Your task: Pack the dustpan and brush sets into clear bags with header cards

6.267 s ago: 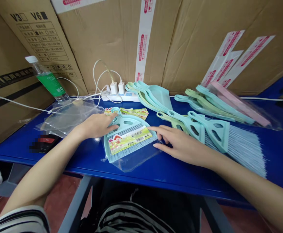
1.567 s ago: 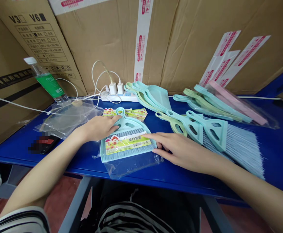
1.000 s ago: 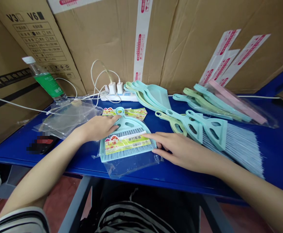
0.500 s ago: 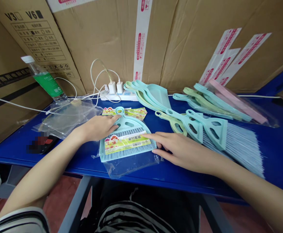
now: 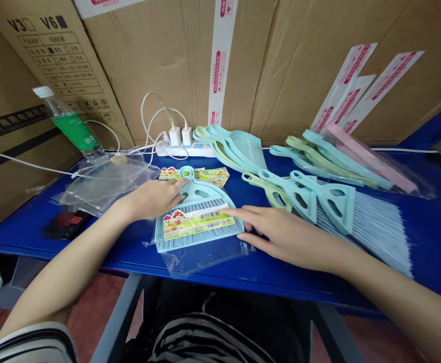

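A light-blue dustpan (image 5: 160, 244) lies flat on the blue table in front of me, inside a clear plastic bag (image 5: 190, 262). A small blue-bristled brush (image 5: 200, 188) rests on it, handle pointing away. Across the bristles sits a printed label card (image 5: 190, 222) with mushroom pictures. My left hand (image 5: 150, 199) lies over the brush's left side, index finger outstretched to the handle and thumb apart below. From the right, my right hand (image 5: 271, 229) touches the card with its extended index finger; the thumb is by the dustpan's right corner, the other fingers curl partly out of sight.
More label cards (image 5: 215, 176) lie behind the dustpan. To the right are loose brushes (image 5: 304, 199), stacked dustpans (image 5: 249, 146) and bagged sets (image 5: 337, 156). A power strip (image 5: 201, 149) with chargers stands at the back. Leftward are plastic bags (image 5: 103, 184), a bottle (image 5: 72, 128) and a dark device (image 5: 69, 227).
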{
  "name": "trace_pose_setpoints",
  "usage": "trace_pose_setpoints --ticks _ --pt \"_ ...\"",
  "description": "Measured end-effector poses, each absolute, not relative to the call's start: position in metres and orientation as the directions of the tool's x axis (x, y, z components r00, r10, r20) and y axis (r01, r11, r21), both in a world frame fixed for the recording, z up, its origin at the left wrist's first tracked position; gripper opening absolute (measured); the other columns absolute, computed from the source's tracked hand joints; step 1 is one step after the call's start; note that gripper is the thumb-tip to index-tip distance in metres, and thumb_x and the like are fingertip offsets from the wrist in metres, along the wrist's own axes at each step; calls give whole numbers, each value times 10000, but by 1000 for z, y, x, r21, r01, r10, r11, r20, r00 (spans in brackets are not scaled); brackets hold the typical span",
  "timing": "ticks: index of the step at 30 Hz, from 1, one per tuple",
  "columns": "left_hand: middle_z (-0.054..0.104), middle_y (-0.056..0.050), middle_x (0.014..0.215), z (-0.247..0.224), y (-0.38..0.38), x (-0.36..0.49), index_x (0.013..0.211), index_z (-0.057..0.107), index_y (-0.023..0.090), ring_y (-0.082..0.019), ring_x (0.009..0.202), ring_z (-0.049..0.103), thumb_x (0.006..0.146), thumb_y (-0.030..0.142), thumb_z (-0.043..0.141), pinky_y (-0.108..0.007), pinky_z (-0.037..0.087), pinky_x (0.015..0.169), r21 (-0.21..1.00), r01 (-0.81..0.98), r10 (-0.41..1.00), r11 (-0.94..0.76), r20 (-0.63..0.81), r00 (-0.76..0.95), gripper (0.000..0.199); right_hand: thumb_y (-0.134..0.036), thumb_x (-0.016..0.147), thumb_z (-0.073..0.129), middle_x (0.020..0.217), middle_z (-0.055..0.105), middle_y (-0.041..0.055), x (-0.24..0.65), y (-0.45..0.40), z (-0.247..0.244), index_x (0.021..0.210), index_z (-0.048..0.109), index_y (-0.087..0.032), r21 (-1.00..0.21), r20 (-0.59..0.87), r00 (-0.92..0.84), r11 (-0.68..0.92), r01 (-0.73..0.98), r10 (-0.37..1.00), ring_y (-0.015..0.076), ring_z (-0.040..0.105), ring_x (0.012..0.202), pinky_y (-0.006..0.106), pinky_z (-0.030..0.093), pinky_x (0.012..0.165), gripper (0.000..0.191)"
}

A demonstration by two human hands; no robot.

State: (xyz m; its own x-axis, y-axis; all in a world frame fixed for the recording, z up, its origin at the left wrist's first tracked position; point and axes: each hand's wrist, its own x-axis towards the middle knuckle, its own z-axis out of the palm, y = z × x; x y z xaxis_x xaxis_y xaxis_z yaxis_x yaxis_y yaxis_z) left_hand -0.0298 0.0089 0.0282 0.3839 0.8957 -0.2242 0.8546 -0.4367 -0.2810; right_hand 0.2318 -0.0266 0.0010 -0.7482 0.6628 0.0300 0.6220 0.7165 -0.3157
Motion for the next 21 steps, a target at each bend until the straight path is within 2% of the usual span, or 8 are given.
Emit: trace_pose_setpoints --ticks 14,21 --pt "662 -166 1279 26 10 -32 1474 339 137 -265 1016 691 1003 337 273 -363 538 817 -273 850 891 -450 -197 409 516 -244 964 460 1177 689 100 232 -26 1 1464 480 -262 -322 42 -754 723 611 656 243 674 954 387 535 831 501" --pt "641 -175 1310 27 8 -30 1483 320 125 -283 1056 682 1009 321 268 -383 538 840 -269 855 893 -443 -217 394 516 -254 966 458 1172 684 115 232 -26 1 1459 487 -230 -327 17 -749 712 622 662 253 671 937 396 536 807 494"
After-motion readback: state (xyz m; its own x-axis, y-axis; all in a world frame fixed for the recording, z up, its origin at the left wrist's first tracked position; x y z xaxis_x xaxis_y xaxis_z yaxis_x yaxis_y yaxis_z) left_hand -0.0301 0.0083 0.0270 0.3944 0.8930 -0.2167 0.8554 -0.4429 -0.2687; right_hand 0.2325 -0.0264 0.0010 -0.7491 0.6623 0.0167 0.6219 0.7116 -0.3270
